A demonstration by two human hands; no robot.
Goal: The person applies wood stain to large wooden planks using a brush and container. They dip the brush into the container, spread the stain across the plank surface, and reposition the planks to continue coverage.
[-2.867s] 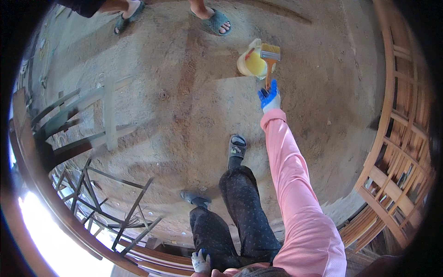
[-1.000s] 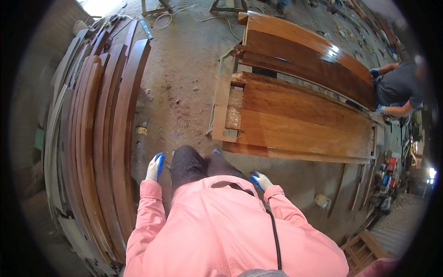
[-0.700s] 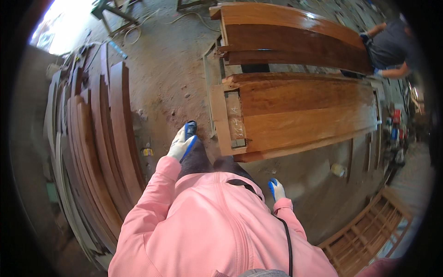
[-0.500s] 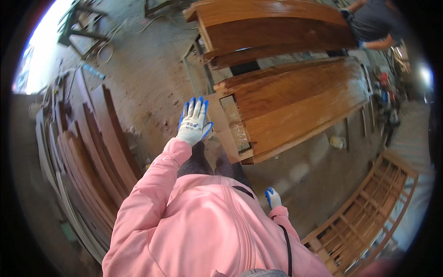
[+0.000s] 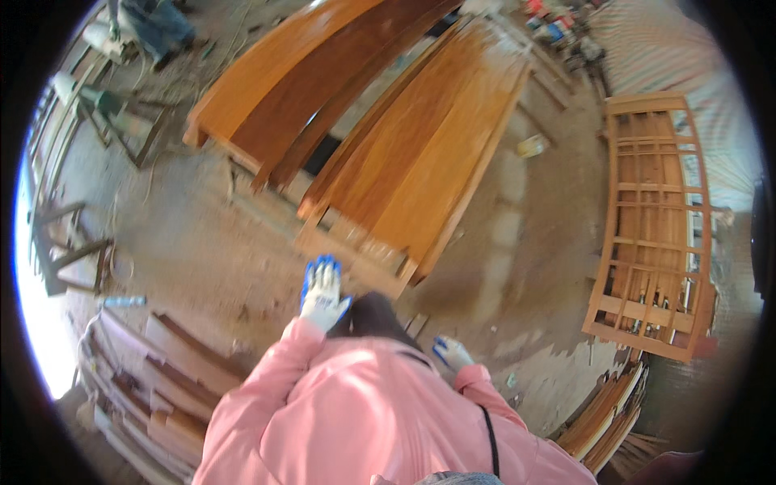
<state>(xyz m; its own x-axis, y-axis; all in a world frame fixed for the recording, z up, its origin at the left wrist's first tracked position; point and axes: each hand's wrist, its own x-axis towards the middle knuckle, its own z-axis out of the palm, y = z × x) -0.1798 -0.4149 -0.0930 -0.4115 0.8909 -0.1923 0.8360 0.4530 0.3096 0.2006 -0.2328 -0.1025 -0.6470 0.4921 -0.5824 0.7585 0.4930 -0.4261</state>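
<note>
Hands first: the left hand (image 5: pixel 323 293), in a white glove with blue fingertips, is up in front of the pink-sleeved chest, grip spread flat and holding nothing. Half a second ago it sat further left, with the panel's end to its right; now its fingertips point straight at that end. The right hand (image 5: pixel 451 353) hangs low at the hip, same glove; I can't tell whether its grip is spread or pressed together, though nothing shows in it. Just beyond the left fingertips, on the dusty floor (image 5: pixel 202 250), lies the near end of the varnished wooden panel (image 5: pixel 412 174), apart from the glove, not touched. My read: the view has swung round and the person is closing on that near end. Left of it lies a second, darker panel (image 5: pixel 299 89). At lower left, stacked planks (image 5: pixel 153 380); far right, a slatted wooden frame (image 5: pixel 655 226) flat on the floor.
</note>
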